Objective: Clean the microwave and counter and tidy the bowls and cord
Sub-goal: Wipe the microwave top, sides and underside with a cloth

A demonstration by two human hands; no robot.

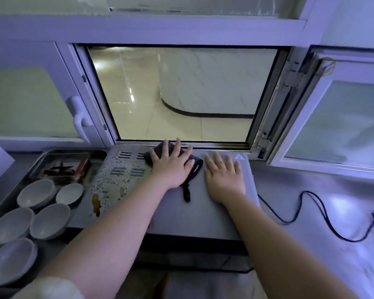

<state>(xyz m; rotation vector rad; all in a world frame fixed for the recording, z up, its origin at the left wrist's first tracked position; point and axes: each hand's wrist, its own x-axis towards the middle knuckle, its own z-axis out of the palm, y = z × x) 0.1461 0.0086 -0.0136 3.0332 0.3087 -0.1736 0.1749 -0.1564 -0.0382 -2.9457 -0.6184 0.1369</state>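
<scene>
Counter (300, 212) bearing the microwave (192, 216), on whose top both hands rest. Five bowls (50, 221) stand well left of the left hand (171, 167); the cord (306, 192) lies loose on the counter, right of the right hand (224, 180). Left hand, fingers straight and spread, presses a dark cloth (198, 167) beneath its palm. Right hand, just beside it, lies flat, holding nothing. Brown stains (96, 203) sit left of the left forearm.

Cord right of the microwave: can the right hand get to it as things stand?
Probably yes. The right hand rests flat on the microwave top, holding nothing; the cord lies loose on the counter to its right, with nothing between them.
</scene>
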